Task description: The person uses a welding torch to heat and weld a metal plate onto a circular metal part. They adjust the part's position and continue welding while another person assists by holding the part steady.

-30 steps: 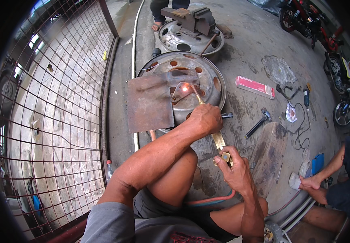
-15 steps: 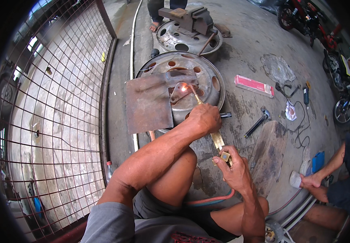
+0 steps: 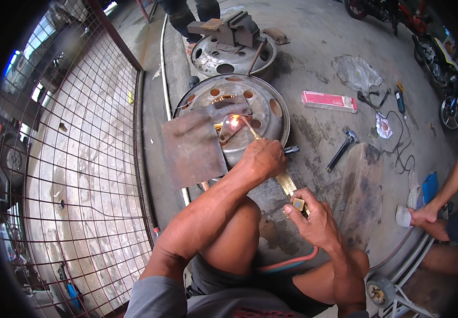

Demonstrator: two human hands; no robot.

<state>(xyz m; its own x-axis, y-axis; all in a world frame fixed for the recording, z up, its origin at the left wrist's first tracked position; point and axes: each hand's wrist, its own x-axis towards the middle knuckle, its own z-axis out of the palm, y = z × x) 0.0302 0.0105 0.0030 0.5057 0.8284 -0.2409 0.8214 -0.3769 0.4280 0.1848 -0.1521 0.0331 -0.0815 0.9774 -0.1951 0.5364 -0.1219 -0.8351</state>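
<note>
My left hand (image 3: 263, 158) is wrapped round the front of a brass gas torch (image 3: 287, 184). My right hand (image 3: 316, 218) grips its rear end, thumb and fingers at the valve knob (image 3: 298, 203). The torch tip points at a small metal plate (image 3: 228, 133), where a bright flame (image 3: 235, 121) burns and the metal glows. This plate lies on an upturned steel wheel rim (image 3: 277, 125). Beside it, to the left, a rusty metal sheet (image 3: 192, 151) partly covers the rim. A red hose (image 3: 292, 261) curves from below my right hand across my lap.
A bench vise (image 3: 231, 32) sits on a second wheel rim (image 3: 267, 61). On the floor to the right are a red-and-white box (image 3: 329, 101), a hammer (image 3: 340, 152) and cables. Wire mesh fencing (image 3: 91, 143) stands left. Other people's legs show at far left-centre and right.
The flame has grown, with orange flames now showing beside the plate and in a rim hole. The view has shifted slightly; both hands keep their hold on the torch.
</note>
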